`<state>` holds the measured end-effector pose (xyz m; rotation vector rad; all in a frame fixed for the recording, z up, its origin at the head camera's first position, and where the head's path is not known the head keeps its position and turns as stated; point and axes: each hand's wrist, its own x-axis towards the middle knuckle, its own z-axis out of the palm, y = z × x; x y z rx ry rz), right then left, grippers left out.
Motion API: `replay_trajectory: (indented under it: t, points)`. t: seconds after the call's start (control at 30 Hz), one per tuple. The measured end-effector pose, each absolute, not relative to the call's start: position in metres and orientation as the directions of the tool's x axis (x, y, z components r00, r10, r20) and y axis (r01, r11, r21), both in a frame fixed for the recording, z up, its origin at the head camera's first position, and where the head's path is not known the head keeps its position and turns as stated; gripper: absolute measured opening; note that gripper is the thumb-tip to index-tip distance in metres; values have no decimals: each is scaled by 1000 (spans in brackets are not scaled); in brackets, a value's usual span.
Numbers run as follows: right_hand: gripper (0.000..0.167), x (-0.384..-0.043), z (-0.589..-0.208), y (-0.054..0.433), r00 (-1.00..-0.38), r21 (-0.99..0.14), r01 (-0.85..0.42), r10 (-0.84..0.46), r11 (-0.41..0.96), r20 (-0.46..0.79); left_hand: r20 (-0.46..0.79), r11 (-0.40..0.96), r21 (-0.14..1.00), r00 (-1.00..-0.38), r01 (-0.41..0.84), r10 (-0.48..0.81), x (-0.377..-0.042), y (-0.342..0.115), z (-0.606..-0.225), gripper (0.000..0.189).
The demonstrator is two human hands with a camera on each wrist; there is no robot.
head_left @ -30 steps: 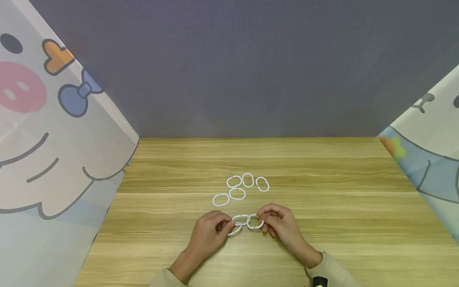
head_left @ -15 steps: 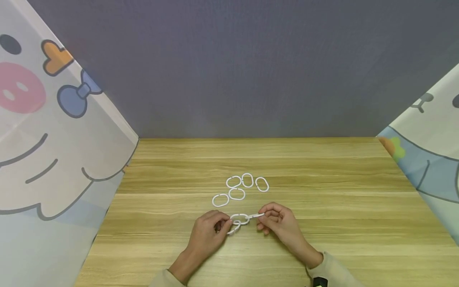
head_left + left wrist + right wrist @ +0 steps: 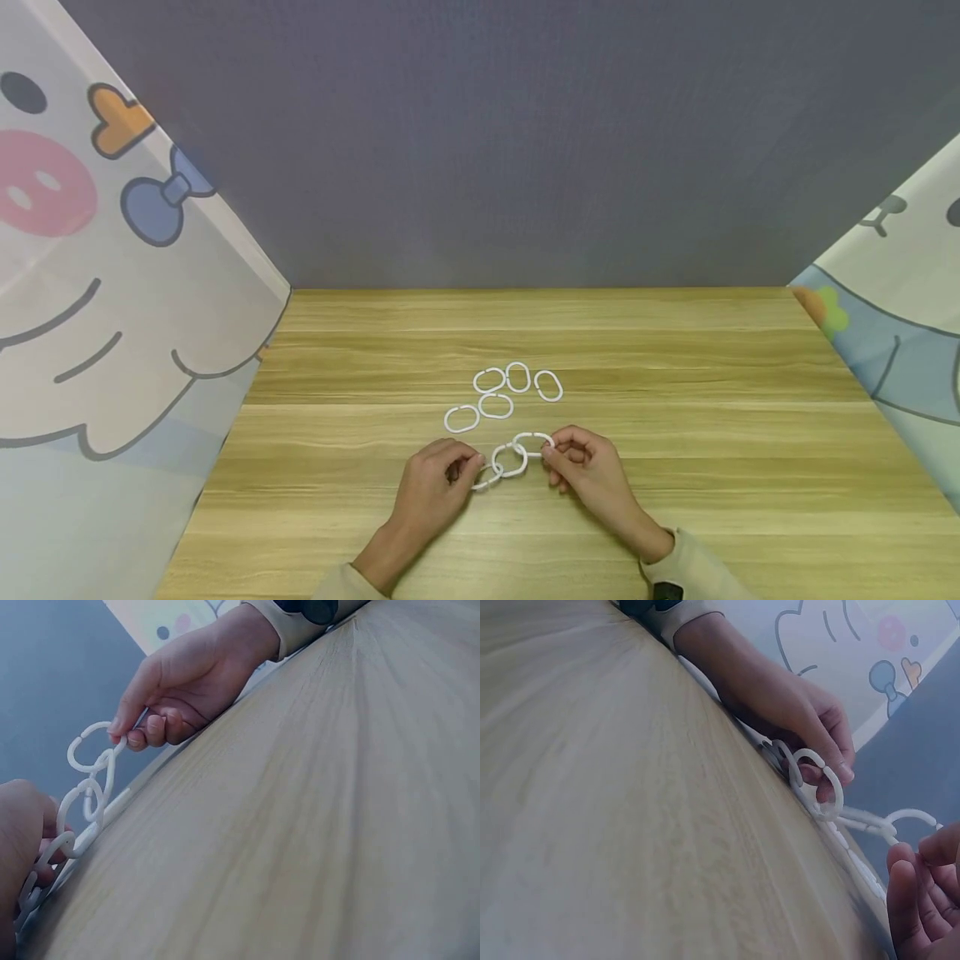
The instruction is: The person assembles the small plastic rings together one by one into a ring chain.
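Observation:
Several white oval chain links, each with a small gap in its side, hang joined as a short chain between my hands, close over the table. My left hand (image 3: 435,487) pinches the left chain link (image 3: 486,486) between thumb and fingers. The middle chain link (image 3: 510,475) hooks through it and through the right chain link (image 3: 533,434), whose right end my right hand (image 3: 592,479) pinches. In the right wrist view, another link (image 3: 786,754) shows beside the left hand (image 3: 780,690). Part of the left end is hidden behind the left fingers.
Several loose white links lie on the wooden table (image 3: 675,400) just beyond the hands, among them a leftmost link (image 3: 462,431) and a rightmost link (image 3: 559,387). A grey panel (image 3: 525,167) rises at the back, with cartoon-printed panels (image 3: 225,275) on both sides.
The right hand has turned the right link from flat to edge-on and then over, and it now sits slightly farther forward. The middle link has swung round and the chain stretches out more.

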<state>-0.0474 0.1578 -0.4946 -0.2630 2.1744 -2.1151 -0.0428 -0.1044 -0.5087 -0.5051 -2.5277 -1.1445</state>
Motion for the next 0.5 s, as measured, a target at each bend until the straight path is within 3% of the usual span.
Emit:
replay_trajectory:
  t: [0.17, 0.37, 0.5]
  points:
    - [13, -46, -492, 156, -981, -999, -28, -191, 38, 20, 442, 636, 641, -884, 429, 151, -43, -105, -509, 17]
    - [13, -44, -493, 155, -976, -997, -20, -219, 70, 5, 528, 680, 556, -835, 478, 155, -44, -106, -509, 17]
    - [12, -45, -495, 155, -972, -996, -20, -236, 86, -1, 581, 627, 564, -797, 538, 162, -44, -104, -511, 14]
